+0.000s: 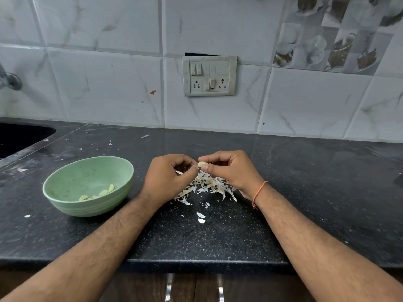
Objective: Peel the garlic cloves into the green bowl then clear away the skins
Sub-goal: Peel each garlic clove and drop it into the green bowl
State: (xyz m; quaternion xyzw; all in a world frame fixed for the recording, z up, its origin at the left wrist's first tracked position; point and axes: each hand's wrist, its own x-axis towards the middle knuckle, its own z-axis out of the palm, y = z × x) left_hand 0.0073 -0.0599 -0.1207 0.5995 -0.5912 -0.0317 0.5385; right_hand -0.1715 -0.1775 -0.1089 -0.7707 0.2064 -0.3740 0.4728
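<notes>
Leftmost, the green bowl [88, 185] sits near the counter's [305, 192] front edge with a few peeled cloves [104, 192] inside. Beside it, the left hand [168, 179] curls, fingertips at the garlic clove [202, 164] pinched by the right hand [231, 171]. Under both hands lies a heap of skins [207, 186], mid-counter.

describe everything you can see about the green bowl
The green bowl is a pale, matte, mint-coloured round bowl, plastic-looking, with faint ridges around its lower outside wall. It stands upright on the dark speckled countertop, left of both hands and untouched by them. Inside, near the side closest to the camera, lie a few peeled garlic cloves, pale yellow. The rest of its inside is bare, with slight mottling. Stray bits of skin lie on the counter around it.
</notes>
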